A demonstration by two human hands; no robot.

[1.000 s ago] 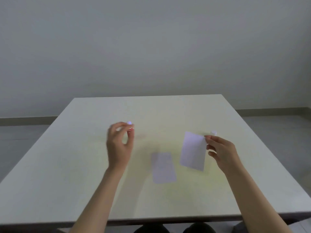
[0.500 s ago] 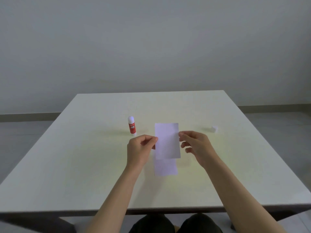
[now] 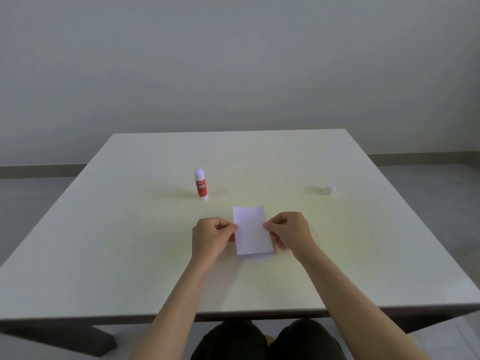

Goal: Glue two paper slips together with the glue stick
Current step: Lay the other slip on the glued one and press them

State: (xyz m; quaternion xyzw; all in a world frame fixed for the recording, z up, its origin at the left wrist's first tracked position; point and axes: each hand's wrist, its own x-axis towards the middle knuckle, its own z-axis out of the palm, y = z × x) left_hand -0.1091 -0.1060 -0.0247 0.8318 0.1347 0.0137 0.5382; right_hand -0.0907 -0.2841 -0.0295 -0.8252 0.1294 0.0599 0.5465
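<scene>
Pale cream and matte, the tabletop (image 3: 130, 255) fills my view, square and smooth. My two bare forearms reach in from the near edge toward its middle. The left hand (image 3: 211, 236) pinches the left long edge of the upper paper slip (image 3: 251, 229) between thumb and fingers; the right hand (image 3: 289, 231) pinches the right long edge likewise. That slip is thin, white and rectangular, its long axis running from near edge to far edge, its far end curling up slightly. Beneath it I see only a sliver of the lower paper slip (image 3: 255, 256) peeking out toward the near edge, so I judge the pressing-down should start there. The glue stick (image 3: 200, 185), a glossy red-and-white cylinder, stands upright toward the far-left, nearer my left hand. A small white cap (image 3: 330, 188) sits well apart, far-right.
</scene>
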